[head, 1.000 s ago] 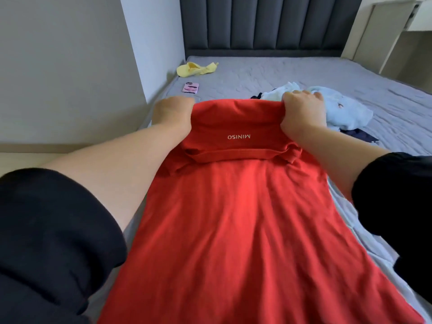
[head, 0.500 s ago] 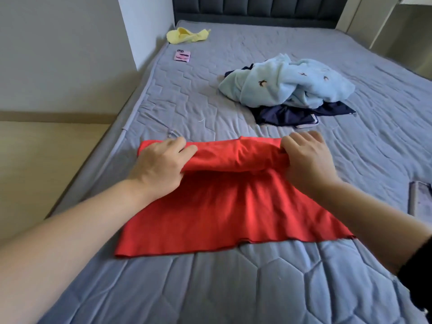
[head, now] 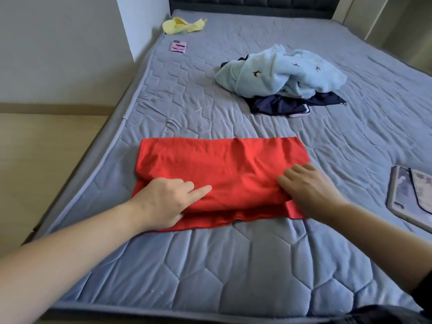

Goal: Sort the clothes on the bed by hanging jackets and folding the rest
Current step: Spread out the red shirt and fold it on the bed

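Note:
A red shirt [head: 224, 169] lies folded into a wide band on the grey quilted bed [head: 233, 265], a lower layer showing along its near edge. My left hand [head: 163, 199] rests on its near left part, the index finger stretched out over the cloth. My right hand [head: 306, 185] lies flat on its near right corner, fingers straight. Farther back lies a heap with a light blue fleece garment [head: 282, 71] on top of a dark navy garment [head: 287, 105].
A yellow cloth [head: 182, 25] and a pink phone [head: 179, 46] lie near the bed's far left edge. A tablet with a paper on it [head: 411, 195] sits at the right. The wooden floor [head: 42, 155] drops off left of the bed.
The shirt's far edge, held in both hands, has been folded toward me over the rest. Both hands have let go and now rest flat on the near edge.

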`<state>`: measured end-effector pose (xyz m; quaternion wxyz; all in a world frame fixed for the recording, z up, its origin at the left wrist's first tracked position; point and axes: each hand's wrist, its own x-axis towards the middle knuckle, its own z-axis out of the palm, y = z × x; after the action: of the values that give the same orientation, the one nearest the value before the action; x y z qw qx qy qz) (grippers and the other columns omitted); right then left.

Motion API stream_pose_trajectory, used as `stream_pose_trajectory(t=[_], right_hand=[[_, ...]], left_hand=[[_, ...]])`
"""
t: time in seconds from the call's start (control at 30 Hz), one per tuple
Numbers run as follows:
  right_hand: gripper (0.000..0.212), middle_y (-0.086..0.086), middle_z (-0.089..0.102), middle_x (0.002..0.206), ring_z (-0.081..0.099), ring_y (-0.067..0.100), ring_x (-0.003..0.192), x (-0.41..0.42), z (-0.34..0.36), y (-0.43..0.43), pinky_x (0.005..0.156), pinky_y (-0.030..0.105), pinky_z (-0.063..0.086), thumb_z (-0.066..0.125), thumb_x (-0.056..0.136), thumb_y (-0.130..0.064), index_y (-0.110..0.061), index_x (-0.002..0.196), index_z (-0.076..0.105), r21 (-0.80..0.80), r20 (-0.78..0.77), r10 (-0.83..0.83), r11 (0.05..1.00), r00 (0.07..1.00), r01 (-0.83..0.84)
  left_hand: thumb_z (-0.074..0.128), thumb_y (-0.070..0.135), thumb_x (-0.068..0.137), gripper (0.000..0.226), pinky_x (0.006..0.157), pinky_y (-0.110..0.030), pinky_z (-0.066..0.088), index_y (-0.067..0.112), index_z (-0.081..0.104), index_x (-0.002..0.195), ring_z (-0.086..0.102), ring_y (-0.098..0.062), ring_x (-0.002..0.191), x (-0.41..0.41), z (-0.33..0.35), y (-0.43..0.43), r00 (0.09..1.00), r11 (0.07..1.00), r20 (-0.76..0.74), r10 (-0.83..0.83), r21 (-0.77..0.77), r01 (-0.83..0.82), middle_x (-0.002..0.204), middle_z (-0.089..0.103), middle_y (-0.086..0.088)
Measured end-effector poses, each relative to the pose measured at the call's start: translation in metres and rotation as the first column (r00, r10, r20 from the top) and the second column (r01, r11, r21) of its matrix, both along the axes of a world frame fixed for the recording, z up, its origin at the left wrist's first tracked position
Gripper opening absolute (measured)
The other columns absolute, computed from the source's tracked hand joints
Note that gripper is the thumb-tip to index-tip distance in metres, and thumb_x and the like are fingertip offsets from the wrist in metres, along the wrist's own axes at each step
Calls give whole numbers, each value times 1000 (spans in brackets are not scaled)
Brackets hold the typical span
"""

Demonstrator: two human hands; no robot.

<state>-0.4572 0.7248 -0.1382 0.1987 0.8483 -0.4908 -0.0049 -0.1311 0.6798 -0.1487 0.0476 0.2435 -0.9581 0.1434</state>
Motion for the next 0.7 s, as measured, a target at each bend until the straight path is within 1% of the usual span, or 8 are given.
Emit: stream_pose_trajectory(t=[0.1, 0.17, 0.27, 0.33, 0.4, 0.53, 0.6, 0.7], right_hand=[[26, 1, 54, 110, 54, 22, 102, 7, -5, 4, 83, 35, 45, 58, 83, -21, -18, 108, 52, 484, -256, -163, 832, 953, 273], [27, 5, 56, 113, 56, 25, 104, 13, 7, -8, 88, 35, 45, 53, 84, -19, -13, 109, 56, 621, -213, -242, 714, 947, 323], [27, 8, 60, 109, 58, 28, 102, 30, 16, -44, 86, 38, 48, 48, 82, -9, -10, 106, 61, 463, -8, -321, 838, 947, 288], [32, 8, 52, 118, 50, 29, 110, 52, 8, -69, 91, 39, 43, 43, 84, -8, -11, 114, 55, 301, 224, -319, 921, 921, 246], [37, 7, 45, 135, 42, 28, 124, 69, -6, -93, 102, 40, 33, 40, 93, -19, -14, 129, 47, 247, 294, -309, 939, 905, 240], [50, -5, 28, 154, 20, 18, 143, 42, -44, -125, 115, 53, 6, 23, 100, -47, -27, 144, 34, 452, 233, -544, 795, 806, 406], [52, -4, 25, 156, 15, 16, 145, 20, -59, -130, 114, 56, 3, 20, 99, -49, -27, 144, 33, 505, 286, -677, 708, 679, 494], [52, -1, 32, 151, 15, 18, 144, 6, -65, -138, 112, 59, 2, 20, 97, -46, -22, 139, 40, 452, 268, -715, 685, 646, 572]], left_hand=[[54, 56, 84, 56, 79, -25, 45, 36, 49, 136, 62, -14, 98, -10, 2, 1, 982, 858, 100, 159, 479, -188, 105, 65, 11], [49, 49, 89, 40, 86, -25, 44, 30, 64, 121, 61, -14, 102, -23, 5, -10, 944, 776, -174, 280, 620, -115, 106, 68, 8], [55, 24, 93, 28, 94, -36, 43, 18, 67, 117, 56, -22, 108, -45, 9, -49, 826, 870, -412, 384, 460, -176, 109, 65, -3], [52, 22, 94, 37, 103, -38, 36, 16, 58, 130, 47, -24, 120, -59, 6, -73, 830, 879, -368, 420, 391, -271, 126, 58, -4], [44, 30, 98, 43, 110, -38, 28, 20, 46, 140, 35, -21, 133, -67, -7, -86, 854, 861, -232, 466, 343, -376, 142, 47, -1], [20, 56, 98, 58, 116, -49, 5, 32, 20, 150, 8, -12, 146, -44, -48, -101, 772, 685, 68, 632, 418, -597, 159, 15, 8], [15, 62, 95, 62, 115, -52, 2, 34, 15, 151, 3, -12, 147, -15, -57, -114, 708, 620, 114, 697, 402, -674, 160, 8, 10], [23, 61, 95, 60, 114, -53, 9, 34, 23, 149, 13, -17, 145, 27, -62, -129, 579, 521, 70, 813, 356, -775, 158, 18, 7]])
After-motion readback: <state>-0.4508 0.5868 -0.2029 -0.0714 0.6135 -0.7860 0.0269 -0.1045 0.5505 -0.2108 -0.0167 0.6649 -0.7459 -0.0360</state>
